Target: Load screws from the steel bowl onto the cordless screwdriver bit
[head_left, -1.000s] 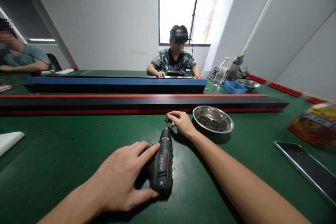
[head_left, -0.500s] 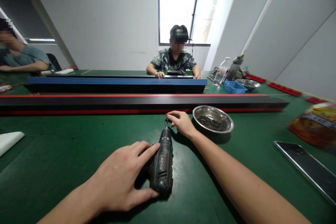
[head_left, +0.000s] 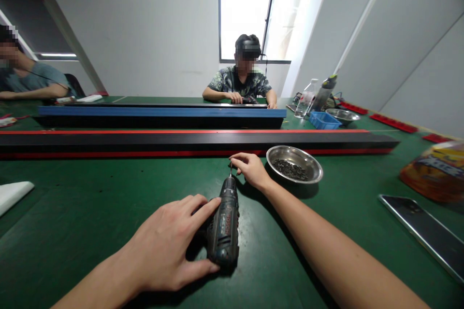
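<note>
Left hand: the left hand lies over the dark grey cordless electric screwdriver, fingers loosely spread across its body, thumb along its near end.
Screwdriver: it lies on its side on the green felt-covered counter, bit end pointing away from the person, towards the long black bar with red edges.
Right hand: the right hand reaches to the tip of the screwdriver's thin metal bit; thumb and forefinger are pressed together in a pinch at the bit, too small to tell what is between them.
Bowl: a round shiny steel bowl of small dark screws stands just beside the right hand, near the black bar.
Further back: a long black bar with a blue top lies parallel behind the red-edged one; a person in a patterned shirt sits across it with both hands on it.
Right side: a flat dark phone and an orange printed bag lie well apart from the hands.
</note>
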Available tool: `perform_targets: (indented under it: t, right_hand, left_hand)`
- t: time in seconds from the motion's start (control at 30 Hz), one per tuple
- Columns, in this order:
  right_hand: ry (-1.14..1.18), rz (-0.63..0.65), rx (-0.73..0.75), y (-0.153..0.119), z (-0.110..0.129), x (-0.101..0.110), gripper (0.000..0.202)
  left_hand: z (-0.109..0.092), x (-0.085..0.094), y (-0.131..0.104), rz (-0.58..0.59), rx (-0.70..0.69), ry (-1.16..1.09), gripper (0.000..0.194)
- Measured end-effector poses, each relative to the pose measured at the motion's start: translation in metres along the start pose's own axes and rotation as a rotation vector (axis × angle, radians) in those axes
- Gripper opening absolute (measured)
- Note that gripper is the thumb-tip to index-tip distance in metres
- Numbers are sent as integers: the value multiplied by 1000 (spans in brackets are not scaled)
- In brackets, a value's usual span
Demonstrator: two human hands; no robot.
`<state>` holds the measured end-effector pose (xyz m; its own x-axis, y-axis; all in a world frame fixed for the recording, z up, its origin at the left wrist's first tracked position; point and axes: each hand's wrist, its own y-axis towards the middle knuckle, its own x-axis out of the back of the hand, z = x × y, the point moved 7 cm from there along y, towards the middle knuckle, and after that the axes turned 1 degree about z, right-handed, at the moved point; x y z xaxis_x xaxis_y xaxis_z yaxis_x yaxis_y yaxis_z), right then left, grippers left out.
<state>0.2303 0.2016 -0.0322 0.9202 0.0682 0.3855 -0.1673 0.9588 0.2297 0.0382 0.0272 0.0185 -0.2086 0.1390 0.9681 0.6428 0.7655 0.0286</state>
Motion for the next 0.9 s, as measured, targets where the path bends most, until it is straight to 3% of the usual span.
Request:
perform_targets:
  t: [0.23,0.53,0.9]
  right_hand:
    - [-14,-1,0,0,-1,0,24]
    - [-28,0,2,-1,1,0,24]
    - [-32,-2,-1,-1,2,0,24]
  left_hand:
    - [4,0,-1,-71,6,-31,103]
    - [-1,4,2,-21,11,-49,65]
    - [-2,4,5,25,32,-57,60]
